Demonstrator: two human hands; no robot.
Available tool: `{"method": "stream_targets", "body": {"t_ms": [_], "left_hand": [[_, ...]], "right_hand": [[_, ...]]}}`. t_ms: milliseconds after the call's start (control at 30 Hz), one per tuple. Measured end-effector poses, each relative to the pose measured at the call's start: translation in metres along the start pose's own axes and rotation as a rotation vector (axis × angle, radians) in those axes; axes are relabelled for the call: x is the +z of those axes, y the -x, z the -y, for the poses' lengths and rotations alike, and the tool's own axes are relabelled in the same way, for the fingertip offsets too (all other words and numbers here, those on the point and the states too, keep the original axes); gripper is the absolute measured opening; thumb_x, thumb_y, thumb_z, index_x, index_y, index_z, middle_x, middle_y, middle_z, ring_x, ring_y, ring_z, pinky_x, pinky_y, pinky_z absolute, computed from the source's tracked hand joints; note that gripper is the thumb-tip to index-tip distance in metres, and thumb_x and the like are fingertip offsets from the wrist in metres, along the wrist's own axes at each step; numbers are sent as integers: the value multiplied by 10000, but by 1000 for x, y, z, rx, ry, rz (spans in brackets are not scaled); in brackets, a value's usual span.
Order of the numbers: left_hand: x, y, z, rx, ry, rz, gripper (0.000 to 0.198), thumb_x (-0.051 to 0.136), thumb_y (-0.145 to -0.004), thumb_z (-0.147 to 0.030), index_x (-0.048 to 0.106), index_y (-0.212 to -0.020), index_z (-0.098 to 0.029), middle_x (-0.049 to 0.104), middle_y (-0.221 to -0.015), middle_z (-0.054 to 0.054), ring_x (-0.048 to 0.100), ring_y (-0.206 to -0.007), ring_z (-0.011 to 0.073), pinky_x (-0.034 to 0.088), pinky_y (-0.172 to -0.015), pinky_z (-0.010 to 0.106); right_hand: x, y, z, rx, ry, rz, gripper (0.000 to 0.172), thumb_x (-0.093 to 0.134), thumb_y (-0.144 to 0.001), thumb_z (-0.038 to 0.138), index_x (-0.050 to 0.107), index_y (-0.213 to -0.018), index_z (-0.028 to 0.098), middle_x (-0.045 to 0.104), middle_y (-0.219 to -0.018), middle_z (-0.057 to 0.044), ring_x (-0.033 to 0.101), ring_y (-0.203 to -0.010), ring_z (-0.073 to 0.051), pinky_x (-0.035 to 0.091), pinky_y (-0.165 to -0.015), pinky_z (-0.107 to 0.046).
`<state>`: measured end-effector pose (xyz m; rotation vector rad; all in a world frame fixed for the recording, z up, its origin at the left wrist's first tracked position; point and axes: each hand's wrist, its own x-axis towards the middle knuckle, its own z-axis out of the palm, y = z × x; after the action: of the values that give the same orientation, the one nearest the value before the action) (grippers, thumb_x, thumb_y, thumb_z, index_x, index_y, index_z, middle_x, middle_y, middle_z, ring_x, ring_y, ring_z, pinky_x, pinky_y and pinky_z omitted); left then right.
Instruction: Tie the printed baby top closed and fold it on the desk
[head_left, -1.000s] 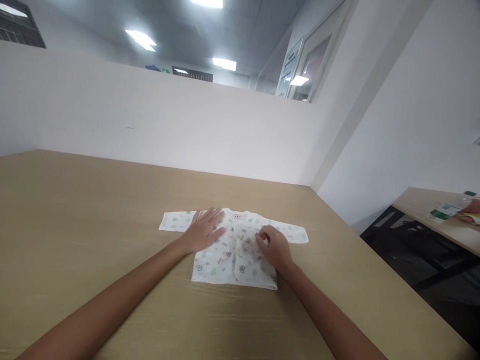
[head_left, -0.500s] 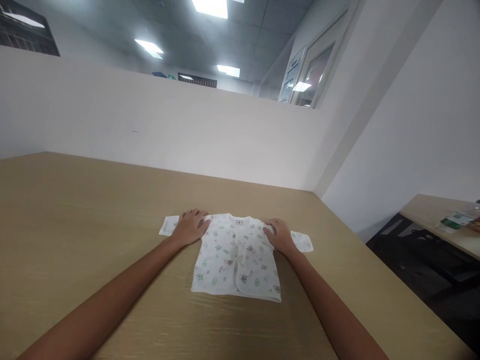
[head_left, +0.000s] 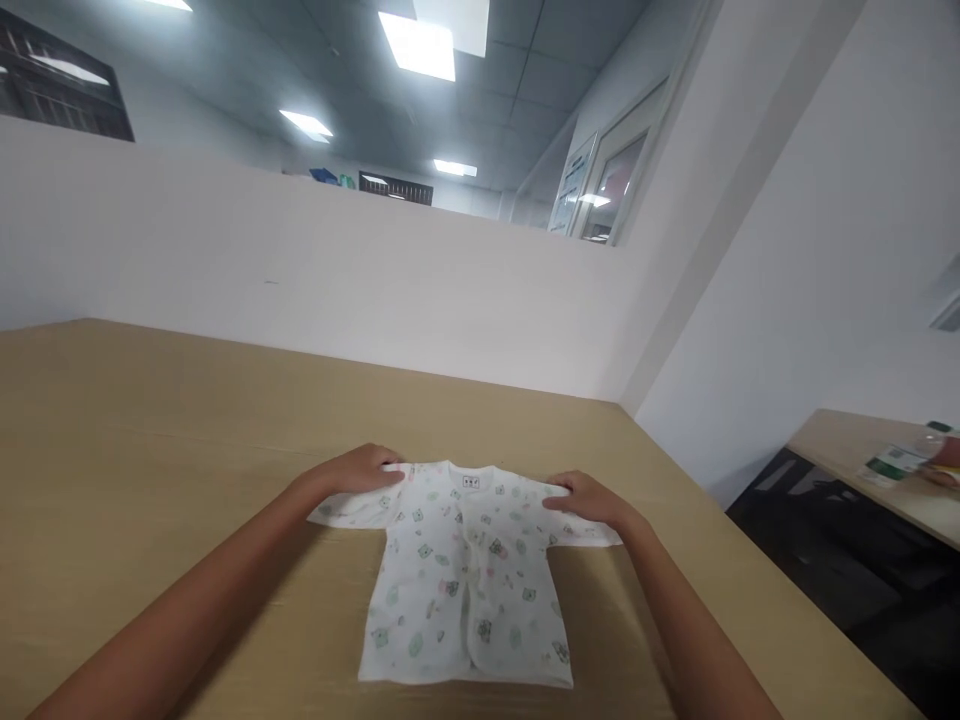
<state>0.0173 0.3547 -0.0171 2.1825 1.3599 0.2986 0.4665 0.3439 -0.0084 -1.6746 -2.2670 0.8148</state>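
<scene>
My left hand (head_left: 358,470) and right hand (head_left: 589,498) pinch the shirt's (head_left: 465,570) shoulders at ten and two on the table (head_left: 150,420).

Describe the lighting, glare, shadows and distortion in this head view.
Head view: ceiling panels blow out to white glare; light is soft and even, with only faint shadows on the table beside the forearms. Wide-angle stretch bends the walls and lengthens the arms. The baby shirt and both hands, left hand and right hand, look fairly sharp; the bottle at the far right is soft.
</scene>
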Motion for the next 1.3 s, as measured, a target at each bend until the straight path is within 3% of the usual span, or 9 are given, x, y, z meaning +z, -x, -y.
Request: {"method": "stream_targets", "body": {"t_ms": [300,500,600,767,867,967,1133,1200,1300], "left_hand": [[-6,-5,27,-29,-15,219,412,556,-844,-537,659,-1028,-183,679,-1143,66,621,-1030,259,418,-773,261],[-19,3,35,-71,35,278,357,589,-795,-464,703,-996,-190,706,-1057,45,651,-946,256,415,-703,260],[-27,4,31,-12,0,88,378,528,-856,-507,708,-960,-192,712,-1036,50,651,-938,249,430,-743,274],[-41,4,3,-117,-151,-563,483,403,-956,-587,665,-948,-182,696,-934,62,614,-819,206,389,-712,282],[-59,21,-20,-95,-151,-728,506,395,-988,-612,669,-980,-188,666,-828,19,554,-730,157,348,-678,252],[-84,51,-32,19,-137,-544,557,440,-972,-671,685,-959,-170,674,-875,-3,538,-761,130,335,-665,210],[-113,102,-36,94,-92,187,483,705,-830,-655,728,-893,-177,662,-863,-1,537,-781,126,396,-708,186],[-116,111,-42,90,-77,227,489,677,-851,-653,708,-809,-167,636,-811,17,514,-756,130,411,-716,207],[-109,109,-53,99,-98,157,543,600,-883,-679,669,-688,-178,598,-740,42,500,-699,141,422,-683,248]], "right_hand": [[-6,8,10,-6,30,96,536,561,-864,617,280,-738,178,298,-697,23,272,-622,-88,202,-560,-238],[-8,10,9,-53,-30,58,401,552,-848,456,305,-709,174,318,-685,21,293,-624,-94,234,-570,-232],[-11,9,10,-101,-13,-165,427,540,-876,504,374,-677,165,426,-691,2,365,-646,-114,292,-596,-239],[-26,9,26,-180,3,-611,459,515,-916,584,662,-822,159,660,-863,-76,551,-797,-207,427,-752,-297],[-43,22,41,-233,-20,-795,486,539,-917,608,742,-979,170,707,-991,-105,602,-915,-251,455,-831,-333],[-64,50,55,-258,-40,-733,496,584,-911,628,771,-1022,182,716,-1045,-103,617,-926,-252,477,-801,-328],[-90,104,68,-140,48,-70,425,713,-833,610,814,-926,208,724,-947,-100,640,-873,-249,508,-757,-317],[-93,117,73,-97,38,52,376,725,-842,584,817,-917,228,724,-961,-95,650,-882,-247,515,-776,-316],[-94,125,80,-106,31,17,356,685,-889,574,806,-892,240,718,-969,-83,648,-892,-237,510,-785,-306]]}}
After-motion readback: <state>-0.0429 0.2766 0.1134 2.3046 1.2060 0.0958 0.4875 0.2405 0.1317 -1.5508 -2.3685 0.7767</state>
